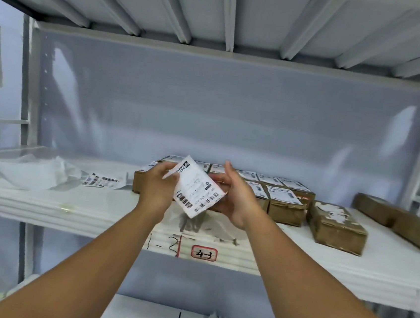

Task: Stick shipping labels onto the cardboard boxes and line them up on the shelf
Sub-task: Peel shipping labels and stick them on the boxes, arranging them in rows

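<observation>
Label (195, 191) held tilted in the air over the front lip of the shelf (69, 206), printed face toward the camera, with both hands on it. The left hand (155, 189) pinches the upper left corner between thumb and fingertips. The right hand (235, 200) cups the opposite edge, fingers curled behind the paper and thumb raised. That two-handed hold looks suited to splitting the sticker from its backing at the corner, though the view is too soft to tell whether a layer has lifted yet.

Behind the hands, the labelled boxes (281, 200) stand in tight rows, touching side to side, stickers up. Packing them this way keeps the line square and leaves the front strip of the shelf open as working room. Just right of that block, slightly apart and skewed, lies the bare box (336, 226). Its top carries only torn white scraps, so it is probably next for a sticker. Further right, a long box (392, 216) lies at an angle near the shelf end.

On the left, spare labels (101, 181) lie flat within easy reach, beside a crumpled plastic sheet (28, 171). The open stretch in front of the rows gives room to bring the paper down. The shelf above sits well clear of the hands. A red-framed tag (204, 252) marks the shelf edge below them.
</observation>
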Available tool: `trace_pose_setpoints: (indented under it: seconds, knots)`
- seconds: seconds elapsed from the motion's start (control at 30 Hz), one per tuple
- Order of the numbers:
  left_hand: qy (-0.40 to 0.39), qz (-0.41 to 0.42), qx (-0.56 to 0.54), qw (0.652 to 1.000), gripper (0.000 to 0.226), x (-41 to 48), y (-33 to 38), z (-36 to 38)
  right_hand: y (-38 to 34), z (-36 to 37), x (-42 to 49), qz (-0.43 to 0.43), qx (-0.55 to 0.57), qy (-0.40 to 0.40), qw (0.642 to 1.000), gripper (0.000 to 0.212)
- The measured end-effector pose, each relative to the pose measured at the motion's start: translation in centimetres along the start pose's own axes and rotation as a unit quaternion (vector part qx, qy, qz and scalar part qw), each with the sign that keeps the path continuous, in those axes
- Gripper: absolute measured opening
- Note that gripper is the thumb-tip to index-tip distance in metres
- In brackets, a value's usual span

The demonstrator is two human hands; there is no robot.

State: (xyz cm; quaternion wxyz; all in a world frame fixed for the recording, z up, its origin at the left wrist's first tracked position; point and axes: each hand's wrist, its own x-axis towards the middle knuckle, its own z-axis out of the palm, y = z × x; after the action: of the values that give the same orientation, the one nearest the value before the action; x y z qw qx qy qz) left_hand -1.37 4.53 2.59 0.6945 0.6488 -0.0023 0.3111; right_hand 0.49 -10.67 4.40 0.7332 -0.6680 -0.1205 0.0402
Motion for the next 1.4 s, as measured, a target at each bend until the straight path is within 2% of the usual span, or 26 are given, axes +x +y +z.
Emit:
trace_pose_setpoints:
  seconds: [0.07, 0.17, 0.33, 0.53, 0.7, 0.8, 0.93, 1.07, 1.23, 1.4]
  knots:
    - [-0.066, 0.003, 0.034, 0.997, 0.023, -0.6, -0.5, 1.9, -0.1, -2.7, -0.3, 0.02, 0.047, -0.022, 0.998, 0.045]
    - [-0.138, -0.003, 0.049, 0.989, 0.021, -1.3, -1.2, 4.6, 0.5, -5.1, -0.5, 0.019, -0.014, -0.01, 1.0, 0.025]
    - [-0.162, 0.014, 0.064, 0.985, 0.027, -1.9, -2.1, 8.2, 1.1, -7.7, 0.0, 0.001, -0.029, 0.073, 0.997, 0.01]
    - [-0.186, 0.063, 0.143, 0.97, 0.018, -2.8, -3.3, 9.6, 2.7, -9.4, 0.0, -0.008, 0.046, 0.065, 0.997, 0.018]
    - [-0.163, 0.098, 0.177, 0.966, 0.045, -2.4, -3.9, 9.3, 3.0, -8.9, -0.3, -0.024, -0.008, 0.059, 0.998, 0.024]
    - [-0.221, 0.062, 0.164, 0.959, 0.049, -2.3, -4.1, 9.4, 3.1, -8.7, -0.4, -0.034, -0.019, 0.06, 0.997, 0.026]
    - [-0.243, 0.035, 0.094, 0.965, 0.037, -2.4, -3.7, 9.3, 3.3, -8.7, -0.3, -0.039, -0.036, 0.064, 0.997, 0.026]
    - [-0.228, 0.032, 0.096, 0.968, 0.021, -2.6, -3.7, 9.2, 3.4, -8.7, -0.2, -0.04, -0.078, 0.066, 0.994, 0.024]
    - [-0.216, 0.047, 0.111, 0.969, 0.024, -2.5, -4.0, 9.3, 3.6, -8.8, 0.0, -0.048, -0.09, 0.054, 0.993, 0.023]
    - [-0.234, 0.072, 0.137, 0.96, 0.026, -2.7, -3.8, 9.4, 3.2, -8.8, -0.5, -0.07, -0.14, 0.063, 0.986, 0.036]
